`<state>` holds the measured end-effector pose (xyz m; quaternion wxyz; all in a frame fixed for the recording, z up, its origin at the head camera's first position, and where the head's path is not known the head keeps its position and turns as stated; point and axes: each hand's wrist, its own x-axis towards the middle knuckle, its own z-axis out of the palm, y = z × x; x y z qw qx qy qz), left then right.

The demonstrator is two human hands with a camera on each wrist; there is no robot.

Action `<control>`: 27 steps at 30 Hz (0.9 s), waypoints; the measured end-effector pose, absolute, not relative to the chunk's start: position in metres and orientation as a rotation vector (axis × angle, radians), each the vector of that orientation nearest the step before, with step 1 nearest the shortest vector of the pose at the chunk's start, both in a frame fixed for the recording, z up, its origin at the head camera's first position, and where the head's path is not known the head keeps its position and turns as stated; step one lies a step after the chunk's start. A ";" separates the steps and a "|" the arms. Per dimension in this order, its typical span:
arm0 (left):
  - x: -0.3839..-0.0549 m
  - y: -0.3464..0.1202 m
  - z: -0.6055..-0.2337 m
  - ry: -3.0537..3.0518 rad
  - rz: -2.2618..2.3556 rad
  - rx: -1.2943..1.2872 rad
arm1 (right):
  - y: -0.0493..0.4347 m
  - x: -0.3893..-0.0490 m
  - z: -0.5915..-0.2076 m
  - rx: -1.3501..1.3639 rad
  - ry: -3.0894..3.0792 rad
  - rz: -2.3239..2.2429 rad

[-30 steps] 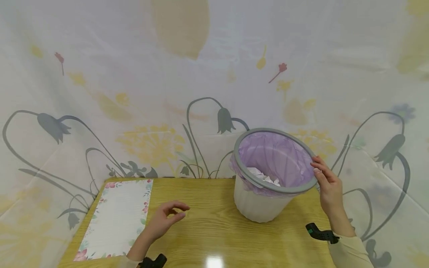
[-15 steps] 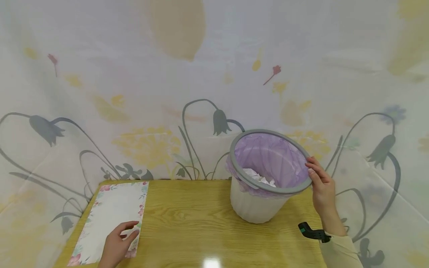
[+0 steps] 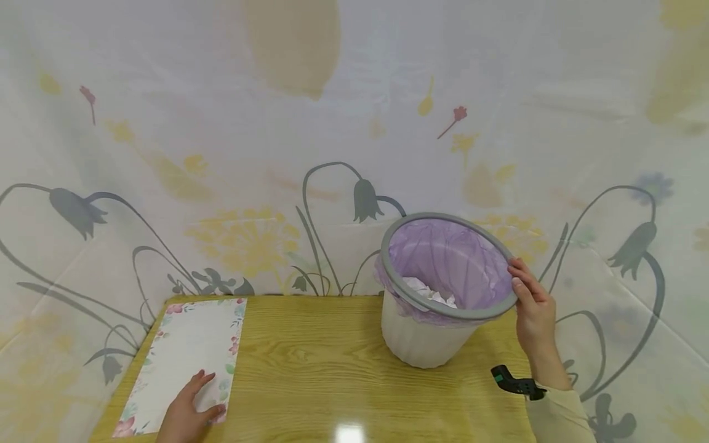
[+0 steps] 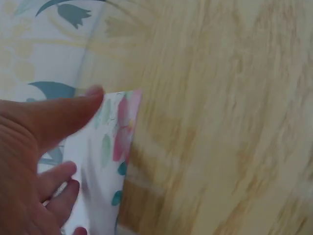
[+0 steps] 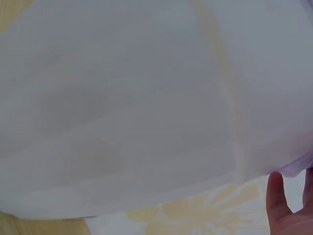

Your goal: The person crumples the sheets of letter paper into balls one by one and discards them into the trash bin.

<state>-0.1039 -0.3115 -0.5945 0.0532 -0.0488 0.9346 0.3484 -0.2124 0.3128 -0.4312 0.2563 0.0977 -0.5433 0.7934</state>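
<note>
A sheet of floral-bordered writing paper [image 3: 185,344] lies flat on the left part of the table. My left hand [image 3: 185,413] is at its near right part, thumb and fingers spread apart and holding nothing. In the left wrist view, the thumb tip overlaps the sheet's pink-flowered corner [image 4: 122,122]. A white wastebasket [image 3: 423,341] with a grey rim and a purple liner [image 3: 456,258] stands on the right. White crumpled paper [image 3: 429,293] lies inside it. My right hand [image 3: 536,317] holds the right side of the rim with its fingertips and thumb.
The wood-grain table [image 3: 310,369] runs between the sheet and the wastebasket. Behind and at both sides rises a pale flower-printed cloth [image 3: 238,135]. A black wrist strap device [image 3: 517,383] sticks out from the right wrist.
My left hand has moved left from beside the sheet to over it, then its fingers have spread wider. The right hand has stayed at the wastebasket's rim.
</note>
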 end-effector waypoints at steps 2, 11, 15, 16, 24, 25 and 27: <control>-0.105 -0.312 -0.599 2.841 0.983 -0.139 | 0.311 -0.212 -0.431 0.230 -1.433 2.176; -0.103 -0.309 -0.601 2.832 0.955 -0.149 | 0.306 -0.196 -0.436 -0.018 -1.557 2.025; -0.102 -0.306 -0.598 2.816 1.003 -0.153 | 0.305 -0.185 -0.452 -0.057 -1.489 2.027; -0.102 -0.304 -0.599 2.811 1.025 -0.157 | 0.304 -0.182 -0.457 -0.074 -1.480 2.026; -0.097 -0.296 -0.605 2.757 1.195 -0.133 | 0.284 -0.155 -0.506 -0.304 -1.537 2.059; -0.096 -0.295 -0.605 2.749 1.213 -0.129 | 0.279 -0.151 -0.513 -0.328 -1.541 2.077; -0.094 -0.293 -0.606 2.735 1.246 -0.126 | 0.270 -0.143 -0.527 -0.368 -1.570 2.102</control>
